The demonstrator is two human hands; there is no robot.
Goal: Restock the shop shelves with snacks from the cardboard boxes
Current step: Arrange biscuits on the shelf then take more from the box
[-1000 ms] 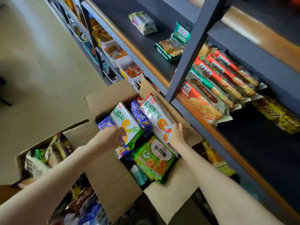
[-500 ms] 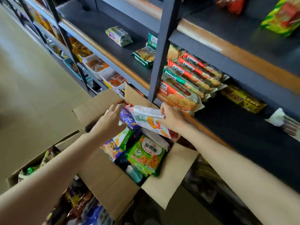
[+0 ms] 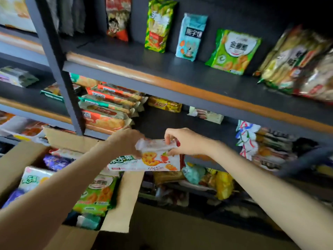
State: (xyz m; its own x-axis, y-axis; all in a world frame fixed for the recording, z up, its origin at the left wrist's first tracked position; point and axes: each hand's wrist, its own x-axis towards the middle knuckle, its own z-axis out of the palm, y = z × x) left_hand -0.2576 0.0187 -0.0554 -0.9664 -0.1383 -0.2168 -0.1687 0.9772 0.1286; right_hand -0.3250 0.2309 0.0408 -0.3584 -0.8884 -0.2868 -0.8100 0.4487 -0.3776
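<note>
Both hands hold 1 white snack packet (image 3: 149, 157), printed with orange slices and green lettering, in the air in front of the shelving. The left hand (image 3: 126, 139) grips the packet's left upper part, fingers curled over its top edge. The right hand (image 3: 183, 141) pinches the crimped top seam between thumb and fingers, so each grip is closed on the packet. The packet hangs just above the right flap of the open cardboard box (image 3: 117, 204) and level with the front of the middle shelf (image 3: 162, 120), not resting on either.

The box sits low at the left, its flaps folded outward. Inside it lie more snacks: a green packet (image 3: 97, 193) showing round orange crackers, a white and green packet (image 3: 34, 179) near the left forearm, and purple packets (image 3: 57, 161) further back.

On the middle shelf, left of the hands, a row of long orange and green biscuit packs (image 3: 106, 107) leans together beside the dark upright post (image 3: 59, 69). Further back on that shelf lie a yellow pack (image 3: 164, 104) and a pale pack (image 3: 205, 115), well apart from the row.

On the upper shelf (image 3: 162, 69) stand 4 upright bags: a red one (image 3: 118, 18), a yellow-green one (image 3: 158, 26), a light blue one (image 3: 191, 37) and a green one (image 3: 234, 51). Large rice cracker bags (image 3: 295, 62) fill the right end. The picture is blurred, so the small print is unreadable.
</note>
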